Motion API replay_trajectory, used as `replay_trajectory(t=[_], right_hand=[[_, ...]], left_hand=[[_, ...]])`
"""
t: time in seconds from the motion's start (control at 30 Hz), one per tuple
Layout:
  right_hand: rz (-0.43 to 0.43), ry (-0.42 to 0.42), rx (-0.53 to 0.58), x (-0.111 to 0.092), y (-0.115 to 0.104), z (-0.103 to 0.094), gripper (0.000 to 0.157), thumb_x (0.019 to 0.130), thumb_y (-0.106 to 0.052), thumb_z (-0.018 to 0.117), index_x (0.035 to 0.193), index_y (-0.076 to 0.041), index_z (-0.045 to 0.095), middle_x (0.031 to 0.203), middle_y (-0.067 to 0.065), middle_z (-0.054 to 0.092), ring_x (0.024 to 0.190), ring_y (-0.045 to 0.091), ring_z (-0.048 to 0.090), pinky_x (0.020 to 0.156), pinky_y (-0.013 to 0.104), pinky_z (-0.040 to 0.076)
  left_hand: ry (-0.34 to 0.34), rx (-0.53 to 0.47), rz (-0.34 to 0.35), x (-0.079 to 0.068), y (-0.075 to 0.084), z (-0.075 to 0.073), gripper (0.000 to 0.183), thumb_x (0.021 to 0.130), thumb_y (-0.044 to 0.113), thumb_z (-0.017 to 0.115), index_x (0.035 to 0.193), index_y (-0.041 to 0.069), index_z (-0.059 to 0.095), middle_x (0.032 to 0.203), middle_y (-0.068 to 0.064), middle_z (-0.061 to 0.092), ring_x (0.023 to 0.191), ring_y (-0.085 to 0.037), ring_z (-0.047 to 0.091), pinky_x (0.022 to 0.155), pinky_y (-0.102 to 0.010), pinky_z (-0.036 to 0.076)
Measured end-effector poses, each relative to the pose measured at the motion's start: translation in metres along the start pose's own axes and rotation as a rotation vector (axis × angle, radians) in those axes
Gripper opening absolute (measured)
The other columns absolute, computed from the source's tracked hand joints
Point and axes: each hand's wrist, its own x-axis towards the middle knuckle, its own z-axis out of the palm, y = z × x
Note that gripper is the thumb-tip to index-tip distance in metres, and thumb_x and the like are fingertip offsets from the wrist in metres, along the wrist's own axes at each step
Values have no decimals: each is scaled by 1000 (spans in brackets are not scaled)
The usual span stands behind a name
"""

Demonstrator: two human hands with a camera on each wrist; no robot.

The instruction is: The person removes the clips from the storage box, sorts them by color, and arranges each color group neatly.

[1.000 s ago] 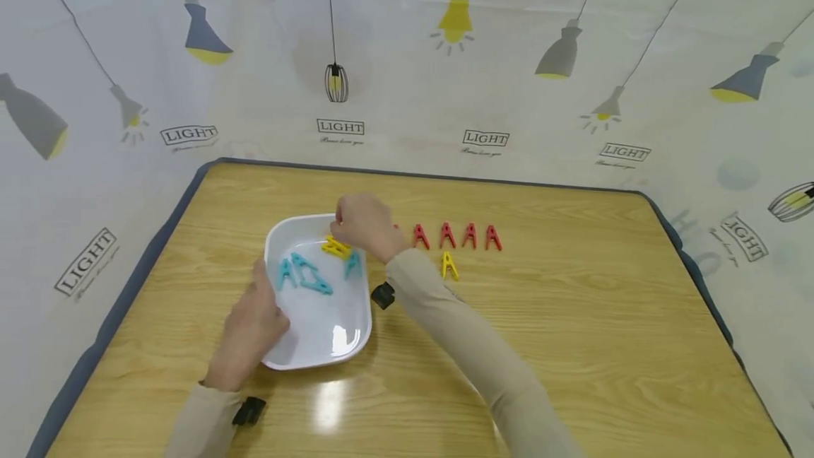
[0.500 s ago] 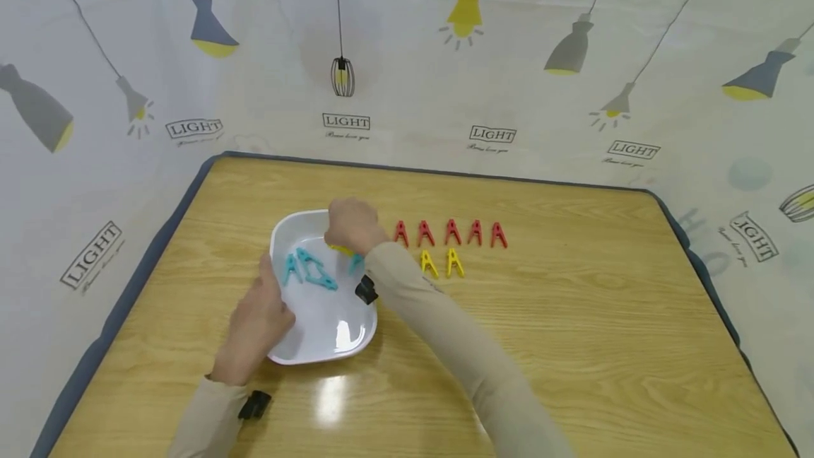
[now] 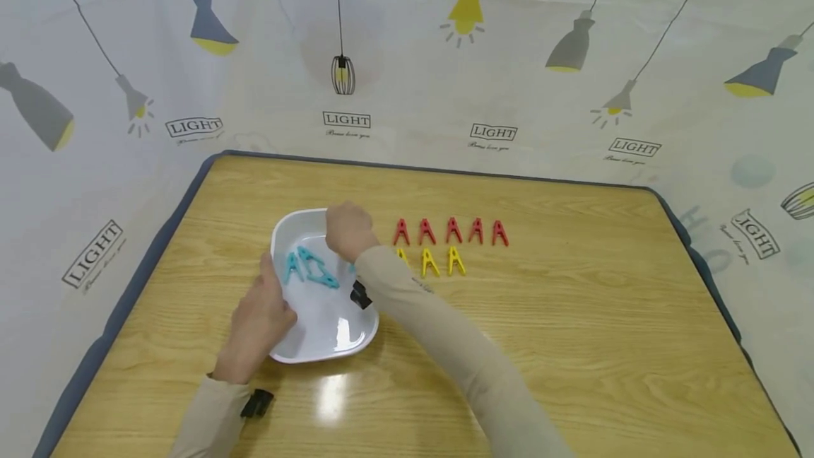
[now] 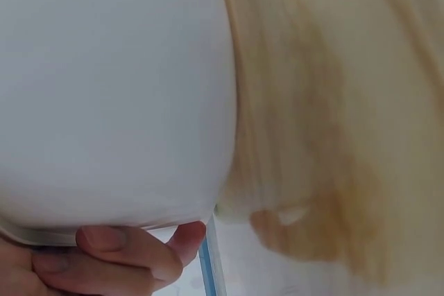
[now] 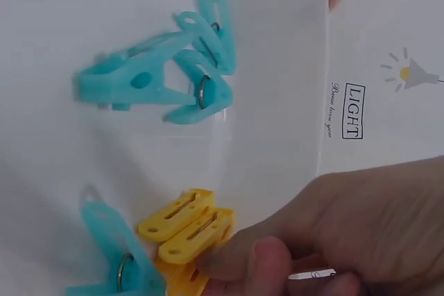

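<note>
My left hand (image 3: 257, 324) holds the left side of a white plastic tray (image 3: 321, 334), thumb over the rim; in the left wrist view its fingers (image 4: 132, 251) curl against the outer wall. My right hand (image 3: 348, 230) reaches into the tray's far right corner. Seen from the right wrist, its thumb and fingers pinch at the yellow clothespins (image 5: 201, 237), which lie close together there. A teal clothespin (image 5: 121, 254) lies right beside them. More teal clothespins (image 3: 293, 268) sit in a loose cluster on the tray's left side.
On the wooden table (image 3: 572, 316), right of the tray, several red clothespins (image 3: 453, 230) stand in a row. Below them is a row of yellow clothespins (image 3: 429, 263), the leftmost partly hidden by my right sleeve. A wall with printed lamps surrounds the table.
My right hand has moved slightly left and down into the tray, its forearm uncovering more of the yellow and red rows. My left hand keeps its hold on the tray.
</note>
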Motion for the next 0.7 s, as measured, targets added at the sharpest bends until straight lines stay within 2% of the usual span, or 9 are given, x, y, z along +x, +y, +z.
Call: replay_trajectory(t=[0.13, 0.3, 0.5, 0.7], right_hand=[[12, 6, -10, 1, -2, 0, 17, 97, -16, 58, 106, -12, 72, 91, 2, 70, 71, 12, 58, 55, 25, 54], [10, -20, -15, -1, -5, -2, 17, 99, -18, 57, 108, -13, 71, 89, 1, 67, 70, 12, 55, 55, 25, 51], [11, -24, -8, 1, -2, -3, 16, 97, -19, 59, 109, -16, 70, 92, 1, 68, 76, 14, 58, 63, 29, 52], [-35, 8, 52, 0, 5, -12, 8, 91, -18, 65, 98, -15, 66, 83, -1, 60, 71, 13, 52, 55, 27, 44]], left_hand=[[0, -9, 4, 0, 0, -1, 105, 82, -5, 64, 157, -7, -10, 139, -42, 43, 102, -44, 61, 81, -54, 57], [1, -3, 0, -3, -2, 0, 105, 81, -4, 64, 157, -8, -9, 137, -42, 45, 100, -44, 62, 82, -56, 56], [1, 11, 3, -3, -1, 1, 104, 80, -3, 63, 156, -8, -8, 134, -42, 47, 99, -45, 62, 81, -57, 55], [10, 26, 0, 0, 0, -1, 104, 80, -2, 63, 157, -7, -7, 128, -41, 50, 92, -44, 63, 75, -54, 56]])
